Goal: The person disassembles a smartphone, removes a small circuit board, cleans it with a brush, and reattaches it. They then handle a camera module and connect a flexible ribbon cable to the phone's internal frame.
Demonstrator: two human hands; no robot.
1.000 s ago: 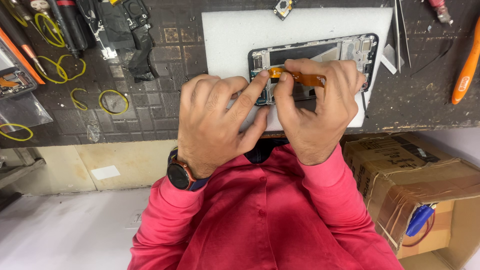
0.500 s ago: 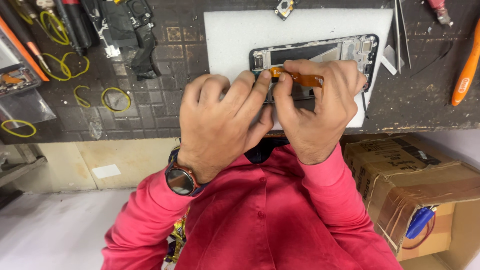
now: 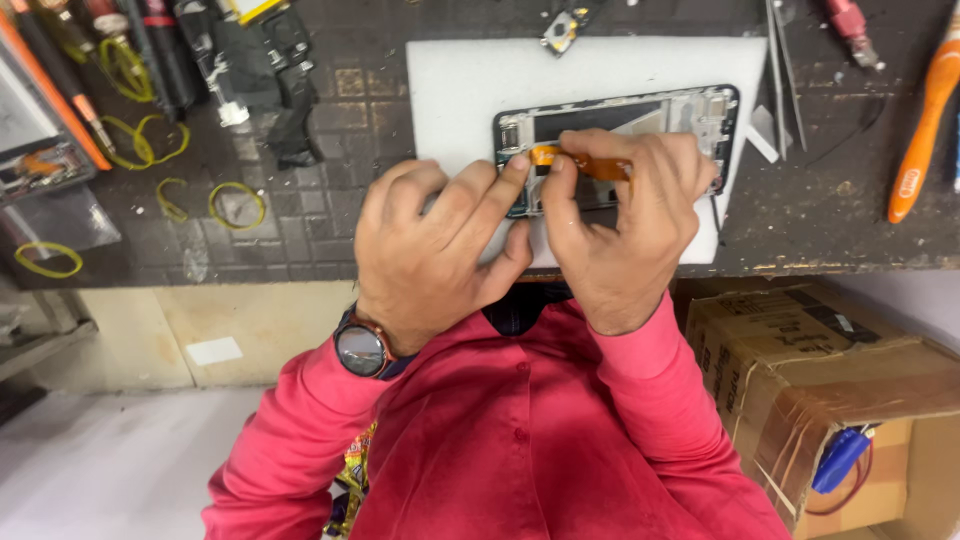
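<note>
The opened phone frame (image 3: pixel 640 130) lies on a white foam pad (image 3: pixel 460 90) at the near edge of the dark bench (image 3: pixel 330 220), its insides bared, so disassembly looks well along, though the frame remains populated. An orange flex strip (image 3: pixel 580 160) crosses it; the right hand (image 3: pixel 620 220) pinches the strip with curled fingers, while the left hand (image 3: pixel 440 240), half closed, presses its fingertip on the strip's left end. Yellow rubber bands (image 3: pixel 235 205) lie to the left, an orange-handled tool (image 3: pixel 925 120) far right.

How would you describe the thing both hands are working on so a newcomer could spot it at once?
Start at the white foam mat on the dark workbench. On its right half lies an opened phone frame, under the left hand and right hand. Unlike the loose tools around, it has an orange flex strip across it.
</note>
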